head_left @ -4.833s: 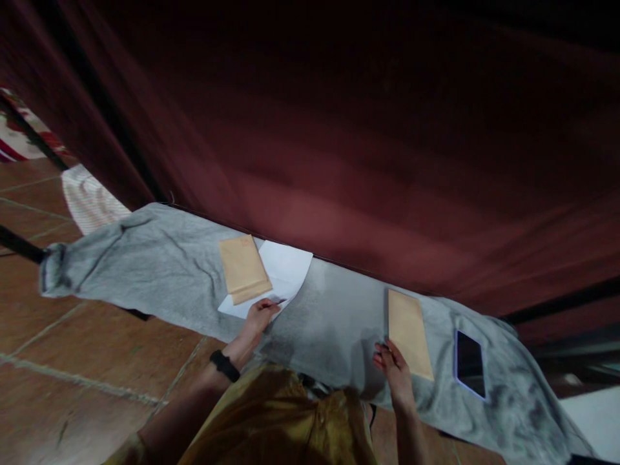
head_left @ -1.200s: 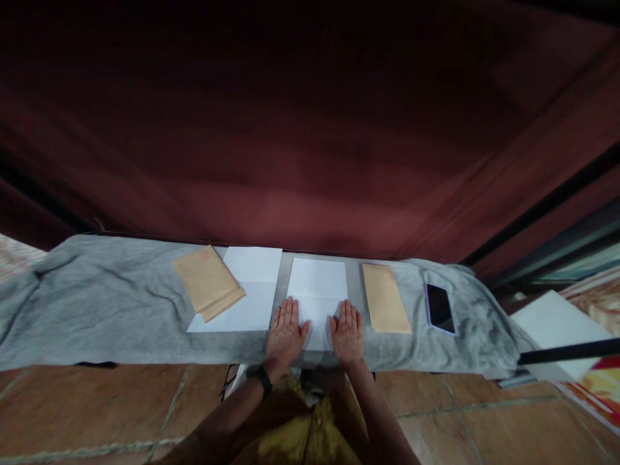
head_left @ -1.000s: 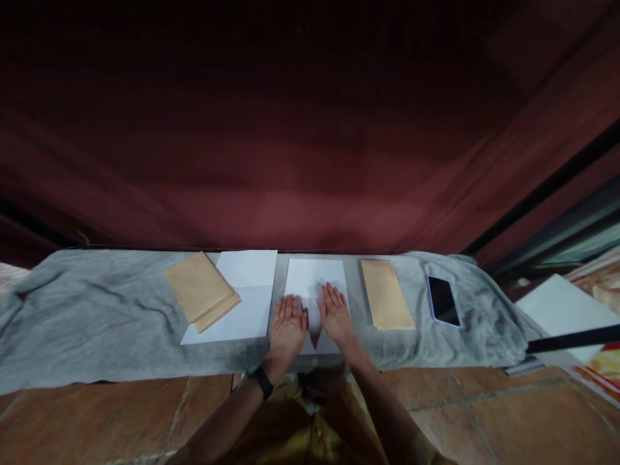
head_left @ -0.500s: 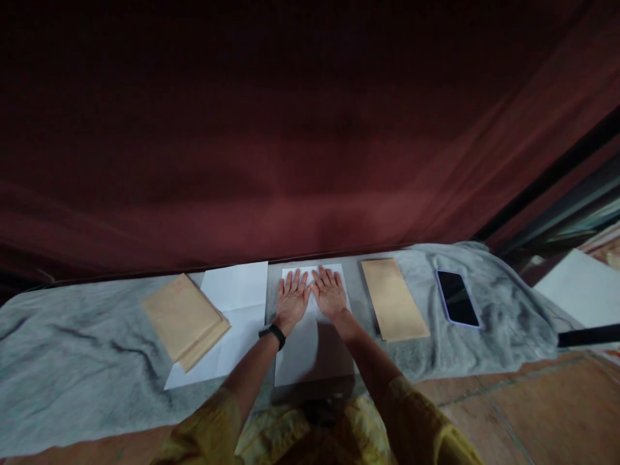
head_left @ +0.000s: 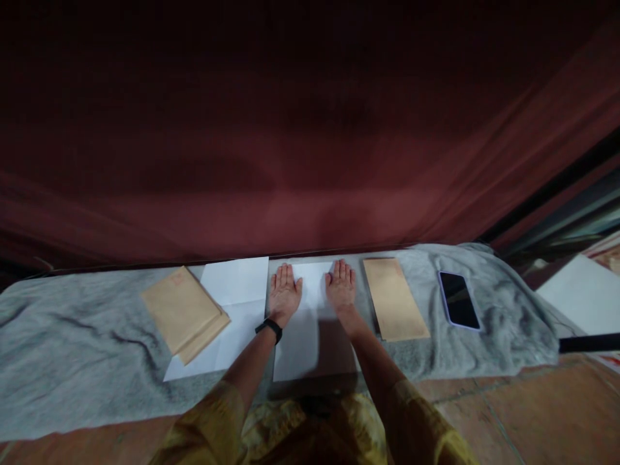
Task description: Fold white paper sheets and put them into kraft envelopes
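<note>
A creased white sheet of paper (head_left: 300,345) lies in front of me on the grey cloth. My left hand (head_left: 285,290) rests flat over its left edge, fingers stretched out, a black band on the wrist. Over the right edge lies my right hand (head_left: 341,287), also flat with fingers extended. Neither hand holds anything. To the left is another creased white sheet (head_left: 245,284), partly covered by brown envelopes (head_left: 181,307). Right of my right hand lies a brown envelope (head_left: 394,300), perhaps more than one stacked.
A phone (head_left: 459,300) in a light purple case lies at the right on the wrinkled grey cloth (head_left: 87,349). Dark red fabric (head_left: 300,219) rises behind the surface. A white panel (head_left: 586,294) and a dark bar stand at the far right, above the tiled floor (head_left: 484,420).
My hands have slid apart from the middle of the sheet, the left one to its left edge and the right one to its right edge. The envelopes and phone stay put.
</note>
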A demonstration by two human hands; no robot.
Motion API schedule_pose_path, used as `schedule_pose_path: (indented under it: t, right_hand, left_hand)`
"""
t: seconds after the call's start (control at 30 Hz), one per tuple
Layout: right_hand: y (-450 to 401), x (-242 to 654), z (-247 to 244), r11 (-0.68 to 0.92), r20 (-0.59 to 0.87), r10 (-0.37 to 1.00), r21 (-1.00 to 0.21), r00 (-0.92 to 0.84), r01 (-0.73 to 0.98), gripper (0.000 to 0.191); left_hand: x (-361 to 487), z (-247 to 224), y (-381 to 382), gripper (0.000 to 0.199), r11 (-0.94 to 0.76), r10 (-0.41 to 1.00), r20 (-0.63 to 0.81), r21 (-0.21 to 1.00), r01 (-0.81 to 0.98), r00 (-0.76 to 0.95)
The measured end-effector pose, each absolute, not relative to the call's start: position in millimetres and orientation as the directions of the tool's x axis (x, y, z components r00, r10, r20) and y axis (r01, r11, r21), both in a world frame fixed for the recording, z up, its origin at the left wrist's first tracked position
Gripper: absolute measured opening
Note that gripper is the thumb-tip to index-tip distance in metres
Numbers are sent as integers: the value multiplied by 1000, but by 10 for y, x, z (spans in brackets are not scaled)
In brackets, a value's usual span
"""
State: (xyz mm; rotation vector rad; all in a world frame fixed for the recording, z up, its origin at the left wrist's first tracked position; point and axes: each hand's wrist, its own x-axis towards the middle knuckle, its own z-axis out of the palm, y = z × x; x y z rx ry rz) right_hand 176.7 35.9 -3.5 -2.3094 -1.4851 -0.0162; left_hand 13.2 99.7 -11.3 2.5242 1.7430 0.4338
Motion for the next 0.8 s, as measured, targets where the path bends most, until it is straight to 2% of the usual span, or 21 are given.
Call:
schedule_pose_path:
  t: [0.07, 0.13, 0.2, 0.3, 0.4, 0.57, 0.8]
  right_hand:
    - [186, 1596, 3, -295, 252, 889, -322, 382, 900, 57]
    - [-41, 1376, 18, -157, 276, 928, -324, 252, 933, 55]
    - [-268, 1180, 12, -88, 258, 949, -332, 180, 939, 54]
    - [-494, 1042, -5, -87, 192, 969, -324, 155, 942, 56]
    - [-565, 1083, -18, -78, 162, 978, -292, 130, 953, 57]
    - [-640, 1259, -65, -133, 253, 947, -255, 198, 958, 53]
    - [-936, 1488, -160, -200, 324, 907, -228, 268, 953, 58]
  left_hand:
    - [115, -48, 997, 63, -377, 920, 201, 221, 899, 337]
    - [90, 13, 927, 60, -399, 911, 220, 258, 880, 348]
    - [68, 47, 754, 59, -459, 882, 259, 294, 838, 393]
    - [38, 27, 353, 57, -593, 804, 296, 323, 737, 516]
    - [-12, -25, -5, 58, -633, 774, 256, 295, 716, 579]
    - [-182, -24, -205, 63, -584, 810, 227, 221, 781, 541]
    - [-431, -58, -342, 65, -515, 851, 246, 217, 829, 464]
